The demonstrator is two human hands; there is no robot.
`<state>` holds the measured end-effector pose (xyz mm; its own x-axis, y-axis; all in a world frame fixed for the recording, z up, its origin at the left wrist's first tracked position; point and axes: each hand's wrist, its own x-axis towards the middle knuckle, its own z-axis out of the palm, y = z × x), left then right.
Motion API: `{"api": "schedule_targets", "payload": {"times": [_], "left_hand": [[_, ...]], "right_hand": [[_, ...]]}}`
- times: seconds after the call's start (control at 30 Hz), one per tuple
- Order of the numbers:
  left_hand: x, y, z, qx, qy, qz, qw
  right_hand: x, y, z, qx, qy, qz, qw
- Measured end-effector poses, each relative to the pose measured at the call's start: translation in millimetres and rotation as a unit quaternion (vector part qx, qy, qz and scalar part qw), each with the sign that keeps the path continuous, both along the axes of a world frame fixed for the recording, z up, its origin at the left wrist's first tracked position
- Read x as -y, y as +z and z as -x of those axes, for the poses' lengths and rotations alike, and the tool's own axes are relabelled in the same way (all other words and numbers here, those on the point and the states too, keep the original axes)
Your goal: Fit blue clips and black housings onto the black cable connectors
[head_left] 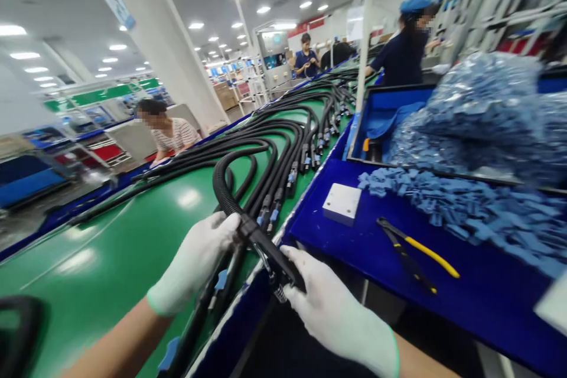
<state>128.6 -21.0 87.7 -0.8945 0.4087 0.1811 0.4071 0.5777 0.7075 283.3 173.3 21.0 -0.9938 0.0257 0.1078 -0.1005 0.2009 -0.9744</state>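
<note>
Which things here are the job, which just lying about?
Job: left hand and right hand on black connector housing, corrugated black conduit.
Lying about: yellow-handled pliers, white block, loose blue plastic parts.

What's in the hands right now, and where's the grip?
A black plastic housing on the end of a corrugated cable conduit. The gloved left hand grips where conduit meets housing; the gloved right hand holds the housing's far end.
</note>
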Motion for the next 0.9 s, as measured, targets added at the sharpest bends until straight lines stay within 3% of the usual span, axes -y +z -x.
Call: {"api": "schedule_targets", "payload": {"times": [0.07,0.13,0.2,0.23,0.27,0.33,0.4,0.47,0.5,0.53,0.57,0.6,0.63,0.67,0.7,0.77,0.9], "left_hand": [[-18,-4.0,-7,-0.213,-0.100,0.052,0.970],[-34,-7.7,-12,-0.382,-0.274,0.089,0.878],[-51,-11.1,-17,-0.427,-0.425,0.114,0.790],[-60,-13.3,-19,-0.411,-0.462,0.112,0.778],[-67,-16.0,-21,-0.372,-0.479,0.100,0.789],[-79,-23.9,-26,-0.230,-0.463,0.060,0.854],[-88,-34.9,-29,-0.075,-0.410,0.010,0.909],[-93,-45.9,-29,0.002,-0.338,-0.024,0.941],[-96,-50.2,-29,0.018,-0.295,-0.027,0.955],[-97,-53.2,-29,0.032,-0.246,-0.021,0.969],[-99,-54.6,-29,0.051,-0.195,-0.008,0.979],[-101,-54.6,-29,0.077,-0.153,0.006,0.985],[-104,-53.4,-30,0.105,-0.131,0.014,0.986],[-106,-51.2,-32,0.129,-0.123,0.013,0.984],[-109,-48.3,-33,0.148,-0.120,0.007,0.982],[-113,-41.7,-37,0.168,-0.110,-0.009,0.980],[-118,-29.7,-42,0.190,-0.081,-0.037,0.978]], "right_hand": [[-28,1.8,-8,0.021,0.026,0.141,0.989],[-54,2.9,-17,0.052,0.081,0.252,0.963],[-71,0.6,-26,0.082,0.128,0.302,0.941],[-78,-1.3,-30,0.097,0.141,0.312,0.935],[-83,-2.8,-34,0.109,0.148,0.314,0.932],[-92,-2.7,-42,0.121,0.150,0.274,0.942],[-101,2.4,-51,0.114,0.140,0.157,0.971],[-111,7.1,-59,0.103,0.025,-0.020,0.994],[-116,6.6,-62,0.105,-0.077,-0.123,0.984],[-122,3.2,-63,0.118,-0.184,-0.226,0.949],[-128,-3.2,-63,0.140,-0.270,-0.320,0.897],[-134,-12.1,-61,0.166,-0.319,-0.399,0.844],[-139,-22.4,-58,0.189,-0.330,-0.458,0.804],[-143,-32.7,-55,0.203,-0.321,-0.495,0.781],[-148,-41.6,-52,0.206,-0.311,-0.512,0.773],[-154,-51.6,-46,0.198,-0.319,-0.492,0.786],[-156,-40.3,-42,0.167,-0.311,-0.293,0.889]]}}
